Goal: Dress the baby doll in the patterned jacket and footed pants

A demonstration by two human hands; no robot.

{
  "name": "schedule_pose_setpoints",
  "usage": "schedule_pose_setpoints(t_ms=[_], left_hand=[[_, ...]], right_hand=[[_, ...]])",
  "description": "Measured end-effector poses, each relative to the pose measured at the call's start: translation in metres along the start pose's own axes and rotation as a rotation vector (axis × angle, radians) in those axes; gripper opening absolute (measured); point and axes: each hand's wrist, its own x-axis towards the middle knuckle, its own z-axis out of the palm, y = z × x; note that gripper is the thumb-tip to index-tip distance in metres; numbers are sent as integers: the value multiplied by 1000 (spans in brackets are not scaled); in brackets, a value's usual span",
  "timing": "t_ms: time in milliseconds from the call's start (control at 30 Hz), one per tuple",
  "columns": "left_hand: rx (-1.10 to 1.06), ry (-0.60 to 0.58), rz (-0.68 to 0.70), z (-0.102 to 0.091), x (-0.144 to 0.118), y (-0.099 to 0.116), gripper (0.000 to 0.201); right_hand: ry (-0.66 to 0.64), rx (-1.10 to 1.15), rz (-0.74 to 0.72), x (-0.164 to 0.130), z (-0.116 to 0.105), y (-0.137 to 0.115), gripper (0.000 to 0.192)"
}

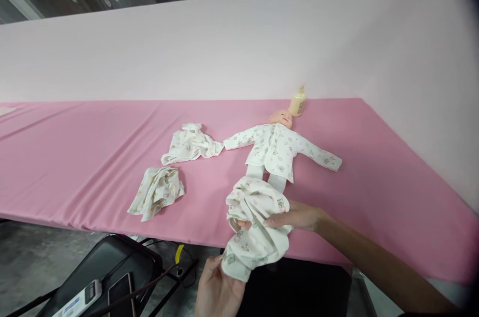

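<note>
1. At the near edge of the pink table (pixel 75 157), the person has a small printed baby garment (pixel 256 227) bunched up between both hands, hanging partly over the table's front edge.
2. Right hand (pixel 295 216) reaches in from the right, fingers pinching the middle of the cloth, thumb tucked into the folds: a clear grasp.
3. Left hand (pixel 217 289) sits low, below the table edge, gripping the garment's bottom hem from underneath.
4. Just beyond the garment lies a doll (pixel 279 150) on its back, head pointing away toward the wall, arms spread wide, dressed in a matching printed top. Its white legs run down to the held cloth and look to be touching it.
5. Right behind the doll's head, a feeding bottle (pixel 298 102) stands against the pale pink wall.
6. To the left of the doll, two more crumpled pieces: one printed top (pixel 190 144) near the doll's outstretched sleeve, and another bundle (pixel 157 191) closer to the front edge, well apart from the hands.
7. Down on the floor side, lower left, a black chair (pixel 112 262) carries a phone (pixel 119 289) on its seat.
</note>
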Motion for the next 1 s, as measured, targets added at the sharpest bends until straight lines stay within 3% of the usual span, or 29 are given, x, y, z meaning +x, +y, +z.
schedule_pose_setpoints(t_ms=[100,200,367,533,700,833,1000], left_hand=[[49,-173,-89,-4,3,-7,40],[96,-279,-155,-16,9,-15,40],[101,-269,-104,-22,16,-23,33],[170,-290,42,8,10,-21,46],[261,-264,142,22,8,-21,59],[287,-383,120,23,7,-31,66],[331,-406,45,18,9,-44,65]], right_hand=[[-78,102,-25,0,-1,6,43],[-59,159,-74,1,-1,8,46],[-16,225,-117,0,2,2,48],[46,179,-136,-5,0,-6,58],[-30,104,-115,-8,0,-12,45],[-145,59,-109,-7,0,-13,47],[-145,1,-42,-9,-5,-5,42]])
